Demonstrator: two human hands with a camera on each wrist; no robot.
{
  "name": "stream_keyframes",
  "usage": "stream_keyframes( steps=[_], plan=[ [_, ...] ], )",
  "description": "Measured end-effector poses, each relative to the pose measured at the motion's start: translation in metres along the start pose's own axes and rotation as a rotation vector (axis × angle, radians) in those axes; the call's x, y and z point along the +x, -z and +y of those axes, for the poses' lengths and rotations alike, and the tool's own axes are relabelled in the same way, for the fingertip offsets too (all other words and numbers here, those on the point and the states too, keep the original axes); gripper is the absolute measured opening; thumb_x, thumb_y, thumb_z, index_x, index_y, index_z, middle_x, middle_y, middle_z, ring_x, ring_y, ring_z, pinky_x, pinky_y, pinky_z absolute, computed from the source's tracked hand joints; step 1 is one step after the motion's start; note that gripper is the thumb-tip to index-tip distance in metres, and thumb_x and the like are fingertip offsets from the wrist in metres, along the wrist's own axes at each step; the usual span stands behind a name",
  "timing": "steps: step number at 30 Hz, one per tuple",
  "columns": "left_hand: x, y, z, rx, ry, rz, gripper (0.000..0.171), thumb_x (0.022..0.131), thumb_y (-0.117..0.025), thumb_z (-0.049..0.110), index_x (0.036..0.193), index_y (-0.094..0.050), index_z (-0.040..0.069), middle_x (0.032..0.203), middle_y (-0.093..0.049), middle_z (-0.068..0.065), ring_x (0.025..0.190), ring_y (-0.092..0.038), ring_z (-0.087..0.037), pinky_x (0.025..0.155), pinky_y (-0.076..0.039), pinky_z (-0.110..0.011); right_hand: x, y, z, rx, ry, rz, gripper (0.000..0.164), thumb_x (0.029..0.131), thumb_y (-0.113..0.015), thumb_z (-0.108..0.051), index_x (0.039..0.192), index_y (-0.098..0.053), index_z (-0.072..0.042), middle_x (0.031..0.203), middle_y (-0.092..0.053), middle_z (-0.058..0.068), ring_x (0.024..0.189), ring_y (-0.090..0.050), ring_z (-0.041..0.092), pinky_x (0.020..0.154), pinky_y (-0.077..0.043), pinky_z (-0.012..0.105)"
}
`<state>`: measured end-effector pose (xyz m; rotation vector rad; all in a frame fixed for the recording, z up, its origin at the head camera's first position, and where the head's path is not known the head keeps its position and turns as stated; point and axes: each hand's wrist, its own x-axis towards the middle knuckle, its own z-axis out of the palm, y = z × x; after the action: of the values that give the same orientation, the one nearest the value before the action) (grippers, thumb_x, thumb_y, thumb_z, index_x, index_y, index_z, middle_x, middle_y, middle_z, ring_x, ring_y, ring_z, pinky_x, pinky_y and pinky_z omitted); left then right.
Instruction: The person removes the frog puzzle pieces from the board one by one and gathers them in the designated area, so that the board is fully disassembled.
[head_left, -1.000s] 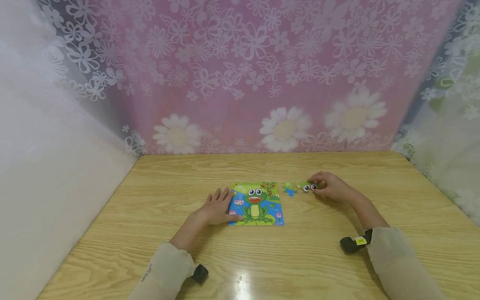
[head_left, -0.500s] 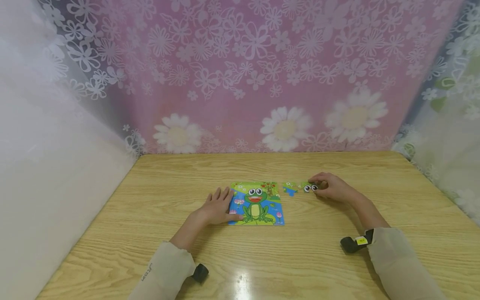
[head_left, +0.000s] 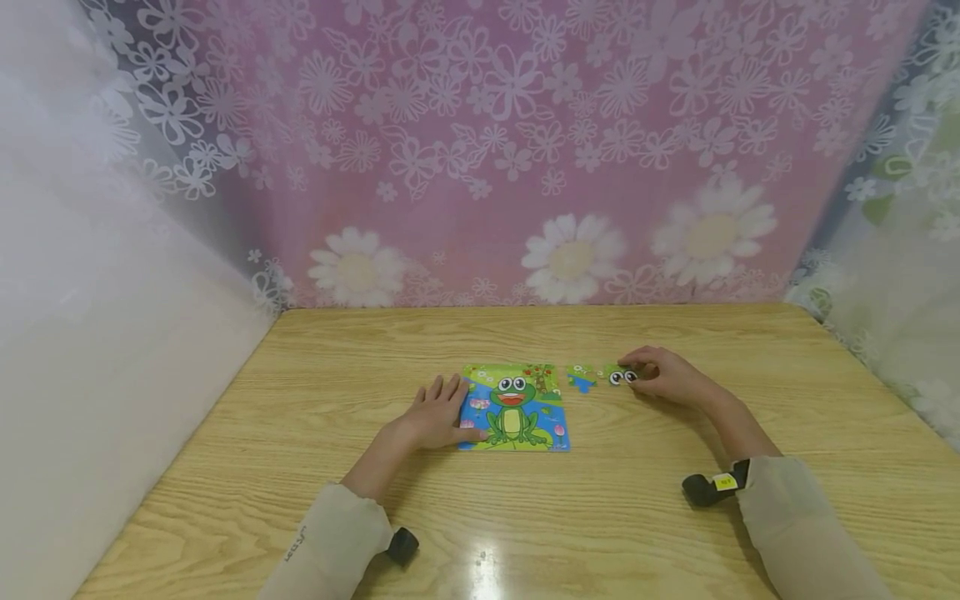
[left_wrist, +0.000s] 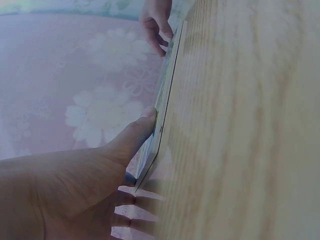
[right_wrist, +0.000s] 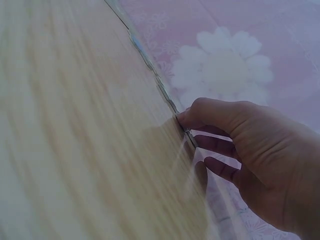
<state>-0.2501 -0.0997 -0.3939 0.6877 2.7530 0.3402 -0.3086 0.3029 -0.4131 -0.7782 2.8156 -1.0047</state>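
A square frog puzzle (head_left: 517, 408) lies flat on the table, its picture showing a green frog on a lily pad. My left hand (head_left: 433, 419) rests along its left side, fingers spread and thumb over the lower left part; the left wrist view has the thumb (left_wrist: 135, 135) pressing the near edge. To the right of the puzzle, my right hand (head_left: 667, 377) pinches a loose puzzle piece with the frog's eyes (head_left: 617, 377) between thumb and fingertips, low at the tabletop. Another loose piece, green and blue (head_left: 581, 379), lies between that piece and the puzzle.
The wood-grain table (head_left: 600, 517) ends at a pink flowered curtain (head_left: 465, 167) behind. A pale cloth wall (head_left: 112, 292) borders the left side, a flowered one (head_left: 900, 250) the right. Black wrist cameras sit at both sleeves (head_left: 795, 508).
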Motion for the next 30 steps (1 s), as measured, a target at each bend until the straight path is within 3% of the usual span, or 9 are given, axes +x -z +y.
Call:
stream_keyframes(
  steps=[13,21,30],
  plan=[
    [0.001,0.0,-0.001,0.0,0.003,0.003,0.092,0.086,-0.051,0.058,0.147,-0.011,0.002,0.151,-0.005,-0.017,0.135,-0.001,-0.04,0.105,-0.006,-0.055,0.004,0.001,-0.007,0.019,-0.016,0.006,0.041,0.086,-0.066,-0.008,0.123,-0.054,0.004,0.118,-0.051,0.019,0.103,-0.049,0.035,0.077,-0.047,0.043],
    [0.001,-0.002,-0.002,-0.001,0.006,0.002,0.092,0.086,-0.051,0.059,0.147,-0.011,0.002,0.151,-0.005,-0.017,0.135,0.0,-0.039,0.105,-0.005,-0.055,0.02,-0.007,-0.042,-0.049,0.097,-0.003,0.036,0.086,-0.063,-0.006,0.119,-0.057,0.005,0.118,-0.055,0.019,0.103,-0.049,0.037,0.081,-0.042,0.052],
    [0.001,-0.001,-0.002,-0.021,-0.004,0.01,0.092,0.086,-0.051,0.058,0.147,-0.011,0.002,0.151,-0.005,-0.018,0.135,0.0,-0.039,0.105,-0.005,-0.055,0.045,-0.029,-0.076,0.008,0.132,-0.07,0.033,0.087,-0.06,-0.006,0.119,-0.059,0.002,0.117,-0.054,0.015,0.103,-0.048,0.033,0.081,-0.043,0.047]
  ],
)
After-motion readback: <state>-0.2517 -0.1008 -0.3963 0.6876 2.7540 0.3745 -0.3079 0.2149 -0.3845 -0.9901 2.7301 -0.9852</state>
